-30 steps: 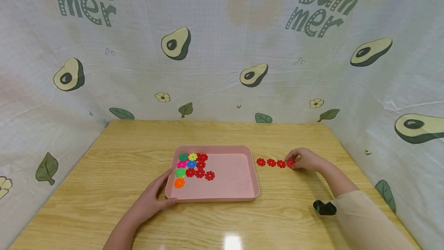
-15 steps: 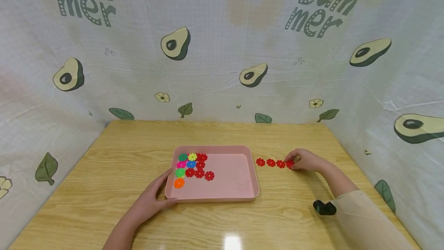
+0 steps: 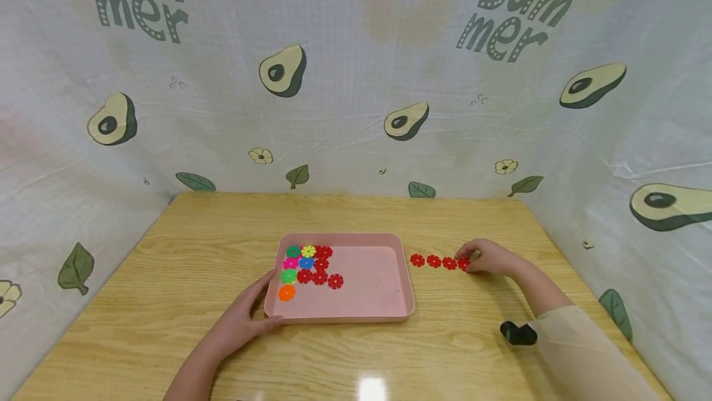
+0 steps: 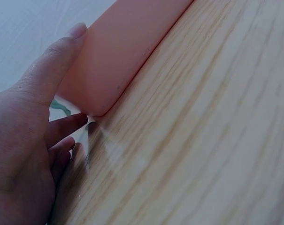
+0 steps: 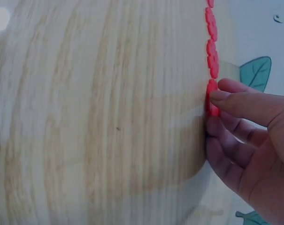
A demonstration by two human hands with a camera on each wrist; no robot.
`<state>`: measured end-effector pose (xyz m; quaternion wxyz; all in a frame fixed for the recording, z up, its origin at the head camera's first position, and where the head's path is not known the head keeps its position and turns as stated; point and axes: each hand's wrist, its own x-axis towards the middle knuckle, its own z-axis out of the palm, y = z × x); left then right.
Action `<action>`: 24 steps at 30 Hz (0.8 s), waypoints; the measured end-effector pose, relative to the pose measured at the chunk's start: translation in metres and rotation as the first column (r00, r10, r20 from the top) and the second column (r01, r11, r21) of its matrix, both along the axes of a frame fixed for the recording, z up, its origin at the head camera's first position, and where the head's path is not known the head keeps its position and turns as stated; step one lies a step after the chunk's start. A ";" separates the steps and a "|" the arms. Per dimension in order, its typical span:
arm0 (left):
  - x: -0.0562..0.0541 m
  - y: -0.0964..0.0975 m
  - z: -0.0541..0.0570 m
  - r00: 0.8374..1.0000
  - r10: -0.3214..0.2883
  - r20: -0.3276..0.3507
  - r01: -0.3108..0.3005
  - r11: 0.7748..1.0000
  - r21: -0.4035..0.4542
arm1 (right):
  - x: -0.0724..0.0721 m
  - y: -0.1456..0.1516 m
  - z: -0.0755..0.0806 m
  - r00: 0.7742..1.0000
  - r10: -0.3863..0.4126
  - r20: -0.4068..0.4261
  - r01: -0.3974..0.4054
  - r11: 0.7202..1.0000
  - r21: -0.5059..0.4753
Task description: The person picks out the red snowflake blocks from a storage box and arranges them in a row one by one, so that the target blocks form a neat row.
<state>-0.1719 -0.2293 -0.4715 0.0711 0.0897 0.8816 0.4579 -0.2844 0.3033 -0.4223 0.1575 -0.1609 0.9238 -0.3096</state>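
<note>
Red disc (image 3: 463, 264) is what I have pinched in the right hand (image 3: 486, 257), thumb on the side facing the right wrist camera and at least one finger behind; it is on the table (image 3: 445, 351), at the outer end of a short line to the right of the pink tray (image 3: 369, 293). Just beside it, toward the tray, lies the nearest red neighbour (image 3: 449, 263), and I cannot tell whether the two touch; the middle red piece (image 3: 434, 261) and the innermost red piece (image 3: 417, 260) carry the line back to near the tray wall. I judge the step in hand to be settling this end piece into line, and the next move seems to call for a clean release, thumb and fingers parting without dragging it crooked. Further out, I have the left hand (image 3: 243, 319) holding the tray by its near left corner, thumb at the near edge, fingers on the left side; inside, coloured pieces such as the orange disc (image 3: 287, 292) gather toward the left. Compared with the earliest head frame, the pinched disc appears slightly closer to its neighbour, while the left hand and tray look essentially unchanged
</note>
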 end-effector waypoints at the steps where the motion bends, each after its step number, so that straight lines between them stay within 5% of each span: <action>1: 0.000 0.000 0.000 1.000 0.000 0.000 0.000 1.000 -0.002 | 0.000 0.000 0.001 1.000 -0.001 0.002 0.001 1.000 -0.001; 12: 0.002 -0.001 -0.001 1.000 -0.010 -0.024 0.010 1.000 -0.001 | 0.012 -0.031 0.027 1.000 -0.018 -0.009 0.018 1.000 -0.008; 24: 0.002 0.000 -0.001 0.998 -0.012 -0.055 0.013 1.000 0.016 | 0.018 -0.082 0.050 0.982 0.186 -0.034 -0.187 0.981 -0.041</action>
